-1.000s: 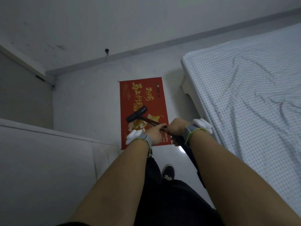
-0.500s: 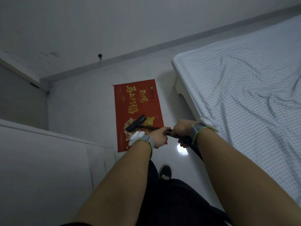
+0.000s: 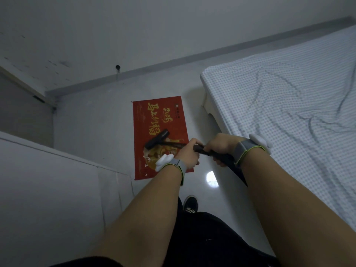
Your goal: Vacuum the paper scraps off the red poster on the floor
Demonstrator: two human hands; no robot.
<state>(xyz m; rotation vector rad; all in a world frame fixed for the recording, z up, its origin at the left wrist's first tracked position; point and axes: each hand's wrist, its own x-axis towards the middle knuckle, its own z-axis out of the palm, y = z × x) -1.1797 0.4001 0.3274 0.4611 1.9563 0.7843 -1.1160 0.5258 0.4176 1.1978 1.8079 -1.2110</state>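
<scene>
Bed [image 3: 289, 105] with checked sheet fills the 2–3 o'clock side. Red poster [image 3: 159, 120] lies flat on the floor [image 3: 92, 120] near centre, just beside the bed's corner. Vacuum wand [image 3: 173, 145] runs from 3 towards 9 o'clock – black head [image 3: 157, 138] resting on the poster's middle. Left hand [image 3: 187, 156] closed round the wand, right hand [image 3: 219, 145] closed round the handle just behind it. Paper scraps – can't make out any.
</scene>
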